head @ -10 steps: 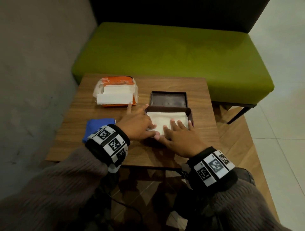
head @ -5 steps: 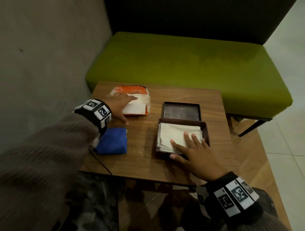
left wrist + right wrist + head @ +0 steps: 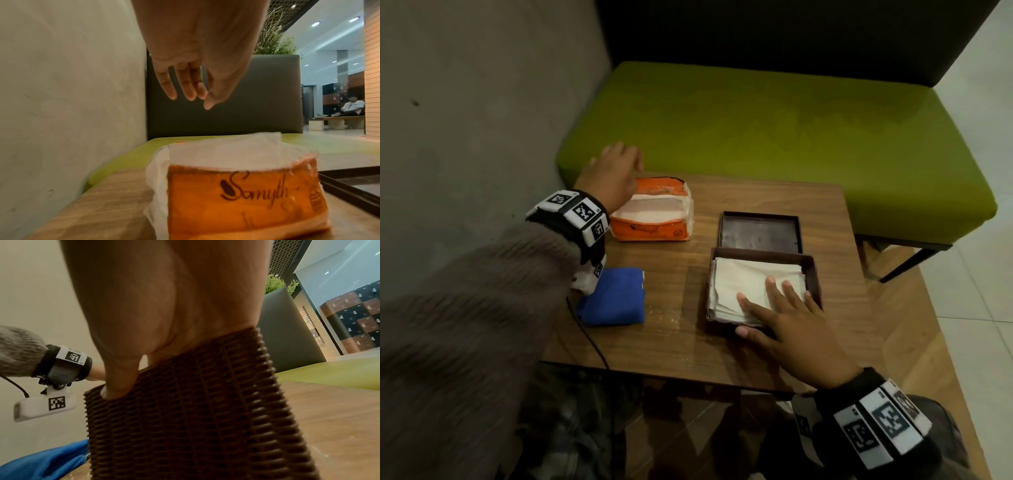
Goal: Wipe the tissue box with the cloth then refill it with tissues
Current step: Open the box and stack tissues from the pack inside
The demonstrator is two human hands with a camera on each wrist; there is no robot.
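Right hand (image 3: pixel 787 325): fingers flat on tissues (image 3: pixel 743 284) inside tissue box (image 3: pixel 813 274), thumb on near wall.
Left hand (image 3: pixel 609 174): relaxed, empty, above orange tissue pack (image 3: pixel 654 229).
Cloth (image 3: pixel 614 298): folded, left of box.
Lid (image 3: pixel 760 233): behind box.

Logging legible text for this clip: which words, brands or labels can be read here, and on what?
"Somyth", in dark script on the orange plastic tissue pack.
A small logo beside it: too blurred to read.
Black-and-white square code markers on the wristbands: patterns, with tiny unreadable letters.
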